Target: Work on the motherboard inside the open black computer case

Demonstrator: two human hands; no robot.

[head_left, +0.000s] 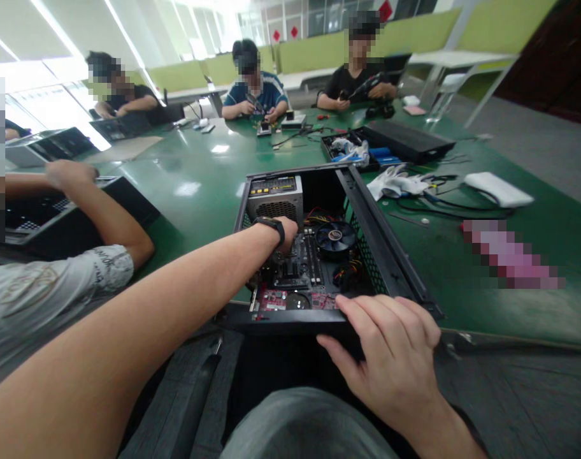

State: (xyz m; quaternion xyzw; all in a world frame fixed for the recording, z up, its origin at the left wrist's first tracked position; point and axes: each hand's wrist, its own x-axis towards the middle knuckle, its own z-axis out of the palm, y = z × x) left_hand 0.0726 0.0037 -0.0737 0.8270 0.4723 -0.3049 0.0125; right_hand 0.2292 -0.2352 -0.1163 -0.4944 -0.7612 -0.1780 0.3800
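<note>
An opened black computer case (395, 255) lies on the green table's near edge. Inside are a silver power supply (276, 203), a motherboard (297, 261), a black fan (336, 237) and a red circuit board (274, 299). My left hand (286, 234), below a black wristband, reaches into the case beside the power supply; its fingers are mostly hidden, and what they touch cannot be made out. My right hand (390, 344) is wrapped over the near rim of the case, fingers on top and thumb below.
Several people sit around the green table (190, 166). At the left, a person's arm (113, 210) rests by another black case (137, 197). White gloves (398, 182), cables, a white pouch (498, 189) and a blurred pink item (513, 254) lie right; a black tray (329, 150) stands behind.
</note>
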